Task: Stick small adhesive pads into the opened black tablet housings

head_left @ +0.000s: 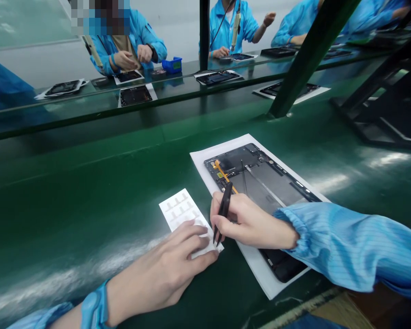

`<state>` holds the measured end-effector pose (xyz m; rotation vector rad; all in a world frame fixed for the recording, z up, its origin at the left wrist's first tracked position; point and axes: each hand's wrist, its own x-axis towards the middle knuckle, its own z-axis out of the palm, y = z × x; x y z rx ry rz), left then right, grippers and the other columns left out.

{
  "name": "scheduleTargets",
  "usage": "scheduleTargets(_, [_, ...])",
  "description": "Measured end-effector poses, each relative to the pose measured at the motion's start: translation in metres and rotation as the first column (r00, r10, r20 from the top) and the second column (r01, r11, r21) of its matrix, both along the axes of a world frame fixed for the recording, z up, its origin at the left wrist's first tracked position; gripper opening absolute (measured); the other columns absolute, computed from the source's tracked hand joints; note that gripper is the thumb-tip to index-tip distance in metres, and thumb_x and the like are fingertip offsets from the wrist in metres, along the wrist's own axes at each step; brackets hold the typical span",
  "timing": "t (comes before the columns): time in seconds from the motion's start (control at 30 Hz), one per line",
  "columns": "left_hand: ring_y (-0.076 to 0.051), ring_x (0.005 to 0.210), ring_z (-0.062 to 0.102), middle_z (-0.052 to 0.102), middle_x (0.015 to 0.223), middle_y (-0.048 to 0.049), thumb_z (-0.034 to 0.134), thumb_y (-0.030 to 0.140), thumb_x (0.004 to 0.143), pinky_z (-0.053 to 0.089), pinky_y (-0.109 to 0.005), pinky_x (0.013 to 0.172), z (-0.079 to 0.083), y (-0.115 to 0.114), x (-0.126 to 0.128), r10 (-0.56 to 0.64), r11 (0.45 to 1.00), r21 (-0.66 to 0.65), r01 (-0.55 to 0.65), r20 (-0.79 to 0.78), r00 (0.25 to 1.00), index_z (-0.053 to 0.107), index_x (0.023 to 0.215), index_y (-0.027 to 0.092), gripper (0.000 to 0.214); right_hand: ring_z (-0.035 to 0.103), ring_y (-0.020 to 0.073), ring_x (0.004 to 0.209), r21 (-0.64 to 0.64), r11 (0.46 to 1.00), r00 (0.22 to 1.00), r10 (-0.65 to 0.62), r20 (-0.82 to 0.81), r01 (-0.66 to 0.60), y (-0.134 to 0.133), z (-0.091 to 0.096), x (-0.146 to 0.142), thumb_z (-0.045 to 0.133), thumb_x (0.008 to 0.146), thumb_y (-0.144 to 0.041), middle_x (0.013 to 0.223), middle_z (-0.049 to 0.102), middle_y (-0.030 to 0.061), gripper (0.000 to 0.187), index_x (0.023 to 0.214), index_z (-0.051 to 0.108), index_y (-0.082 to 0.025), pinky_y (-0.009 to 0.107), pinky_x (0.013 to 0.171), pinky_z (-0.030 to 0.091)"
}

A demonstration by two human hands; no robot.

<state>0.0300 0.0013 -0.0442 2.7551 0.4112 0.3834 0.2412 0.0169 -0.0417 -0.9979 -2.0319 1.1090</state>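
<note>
Two hands busy: left hand (164, 274) pressing sticker sheet (185, 214) flat; right hand (246, 224) gripping tweezers (223, 212) beside opened tablet (260, 183).

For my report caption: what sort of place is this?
Probably an electronics assembly line. An opened tablet lies on a green conveyor belt, the right hand holds tweezers, and people in blue coats work opposite.

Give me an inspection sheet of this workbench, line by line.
Surface: glossy green bench.
Job's things: opened tablet on white sheet; white sticker sheet beside it.
Clutter: nothing seen.
Grippers: left hand presses the sticker sheet; right hand holds black tweezers, tips at the sticker sheet's edge.
Cables: orange flex strip inside the tablet.
Surroundings: people in blue coats opposite, more tablets, blue bin.
</note>
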Motion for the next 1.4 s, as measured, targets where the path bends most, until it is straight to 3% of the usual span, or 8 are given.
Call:
scheduleTargets(0.3, [-0.024, 0.122, 0.043, 0.058, 0.108, -0.01, 0.032, 0.003, 0.092, 0.029, -0.048, 0.113, -0.0018, 0.0033, -0.0012, -0.005, 1.0, 0.0, 0.005, -0.022, 1.0, 0.055, 0.12, 0.012, 0.037, 0.057, 0.0137, 0.046, 0.007, 1.0, 1.0, -0.016, 0.007, 0.016, -0.0003, 0.0011, -0.0008, 0.044, 0.078, -0.013, 0.054, 0.057, -0.0004, 0.011, 0.068, 0.045, -0.018, 0.022, 0.043, 0.04])
scheduleTargets(0.8, [-0.028, 0.128, 0.039, 0.058, 0.116, -0.0116, 0.035, -0.001, 0.087, 0.028, -0.057, 0.11, -0.0055, 0.0021, -0.0041, -0.028, 0.999, -0.017, 0.027, -0.074, 0.997, 0.05, 0.126, 0.012, 0.044, 0.063, 0.0157, 0.048, -0.099, 0.995, 0.999, -0.016, -0.028, 0.013, 0.0005, -0.0025, -0.0008, 0.043, 0.083, -0.018, 0.055, 0.055, -0.0021, 0.013, 0.07, 0.042, -0.02, 0.022, 0.044, 0.047])
scheduleTargets(1.13, [-0.025, 0.131, 0.033, 0.056, 0.119, -0.0107, 0.033, -0.001, 0.088, 0.022, -0.053, 0.114, -0.006, 0.0023, -0.0044, -0.03, 0.999, -0.04, 0.026, -0.093, 0.995, 0.047, 0.129, 0.012, 0.046, 0.062, 0.0143, 0.045, -0.091, 0.996, 1.0, 0.013, -0.025, -0.015, 0.0006, -0.0011, -0.0008, 0.046, 0.086, -0.018, 0.051, 0.058, -0.0032, 0.016, 0.07, 0.043, -0.02, 0.02, 0.044, 0.044])
scheduleTargets(1.4, [-0.022, 0.128, 0.04, 0.059, 0.112, -0.009, 0.033, -0.001, 0.089, 0.024, -0.05, 0.114, -0.0031, 0.0063, -0.0032, -0.075, 0.997, -0.03, 0.074, -0.031, 0.997, 0.052, 0.119, 0.014, 0.038, 0.064, 0.0134, 0.051, -0.144, 0.978, 0.987, 0.14, -0.076, -0.15, 0.0058, -0.0008, 0.0028, 0.048, 0.089, -0.018, 0.059, 0.057, -0.0042, 0.012, 0.077, 0.044, -0.019, 0.02, 0.047, 0.048])
